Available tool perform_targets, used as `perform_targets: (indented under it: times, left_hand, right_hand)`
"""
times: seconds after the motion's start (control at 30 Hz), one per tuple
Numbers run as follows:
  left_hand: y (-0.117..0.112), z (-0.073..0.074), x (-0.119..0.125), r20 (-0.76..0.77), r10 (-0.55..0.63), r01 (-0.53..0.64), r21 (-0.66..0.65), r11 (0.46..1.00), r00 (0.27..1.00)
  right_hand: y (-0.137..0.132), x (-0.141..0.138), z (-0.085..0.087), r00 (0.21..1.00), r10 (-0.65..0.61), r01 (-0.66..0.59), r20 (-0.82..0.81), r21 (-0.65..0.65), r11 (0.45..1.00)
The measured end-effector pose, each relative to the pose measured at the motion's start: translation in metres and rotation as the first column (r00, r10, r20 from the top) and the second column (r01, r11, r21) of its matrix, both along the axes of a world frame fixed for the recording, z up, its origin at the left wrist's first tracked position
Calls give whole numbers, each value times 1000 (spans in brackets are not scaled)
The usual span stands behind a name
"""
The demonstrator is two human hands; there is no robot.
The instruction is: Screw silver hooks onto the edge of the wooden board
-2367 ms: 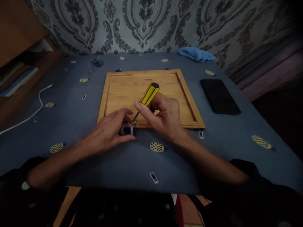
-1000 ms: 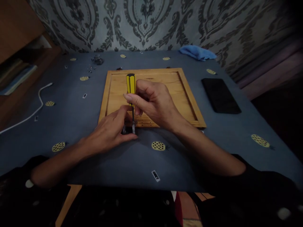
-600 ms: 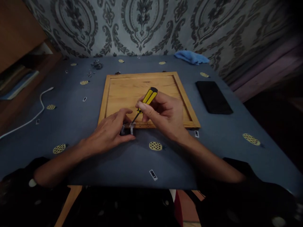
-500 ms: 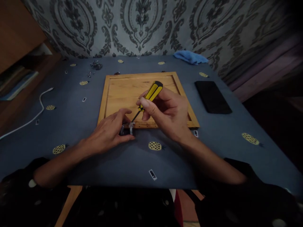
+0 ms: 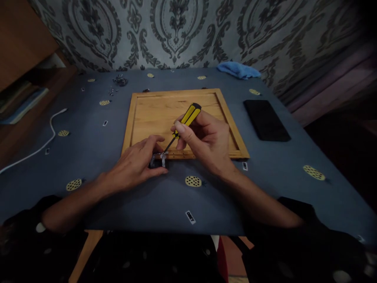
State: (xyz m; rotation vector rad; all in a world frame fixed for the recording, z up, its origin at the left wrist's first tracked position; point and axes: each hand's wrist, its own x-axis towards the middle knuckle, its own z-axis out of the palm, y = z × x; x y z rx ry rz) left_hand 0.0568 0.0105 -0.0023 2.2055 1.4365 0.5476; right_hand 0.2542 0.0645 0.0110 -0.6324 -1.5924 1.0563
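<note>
In my right hand [image 5: 207,141] is a yellow-and-black screwdriver [image 5: 190,116], slanting down to the left. Its tip meets a small shiny metal bracket [image 5: 163,160] at the near edge of a framed wooden board [image 5: 171,120]. My left hand [image 5: 135,159] curls around the bracket's left side, with thumb below and fingers above, pinching it against the board's edge. Part of the bracket is hidden behind those fingers. Several small dark holes run along the board's near edge, right of the bracket.
Loose metal hardware [image 5: 120,80] lies at the back left, with small screws [image 5: 111,92] beside it. A white cable [image 5: 51,125] curves along the left. On the right lies a black phone-like slab [image 5: 266,120], and a blue cloth [image 5: 238,70] is near the wall.
The screwdriver handle has turned slightly in my right hand, which has shifted a little left. My left hand keeps its place on the bracket.
</note>
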Motion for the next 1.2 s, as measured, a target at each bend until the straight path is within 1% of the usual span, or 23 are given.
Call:
perform_targets:
  times: [0.13, 0.3, 0.43, 0.57, 0.67, 0.73, 0.83, 0.93, 1.0, 1.07, 1.2]
  left_hand:
    - [0, 0, 0, -4, -10, 10, 8, 1000, 1000]
    - [0, 1, 1, 3, -1, 1, -10, 1000, 1000]
    - [0, 1, 1, 2, 0, 0, -25, 1000, 1000]
    - [0, 1, 1, -8, -4, 4, -6, 1000, 1000]
    - [0, 3, 1, -23, -10, 11, 21, 1000, 1000]
    - [0, 3, 1, -26, -18, 19, 24, 1000, 999]
    - [0, 4, 1, -27, -29, 29, 14, 999, 999]
    - [0, 3, 1, -23, -26, 26, 11, 1000, 999]
    - [0, 3, 1, -20, -24, 24, 12, 1000, 1000]
    - [0, 3, 1, -23, -19, 20, 10, 1000, 1000]
    - [0, 3, 1, -24, -22, 23, 24, 999, 999]
  right_hand:
    - [0, -2, -3, 999, 32, -32, -12, -1, 999]
    - [1, -2, -4, 999, 35, -35, 35, 0, 999]
    - [1, 0, -5, 995, 18, -24, 101, 57, 998]
    - [0, 1, -3, 982, -7, -18, 189, 130, 991]
    - [0, 2, 2, 969, 36, -74, 244, 148, 986]
    - [1, 3, 5, 962, 83, -122, 259, 138, 983]
    - [4, 6, 9, 955, 148, -176, 259, 89, 980]
    - [6, 9, 10, 951, 186, -201, 248, 38, 979]
    - [7, 9, 9, 953, 181, -195, 242, 33, 980]
    - [6, 7, 8, 958, 150, -166, 245, 46, 985]
    - [4, 0, 7, 961, 103, -133, 255, 106, 985]
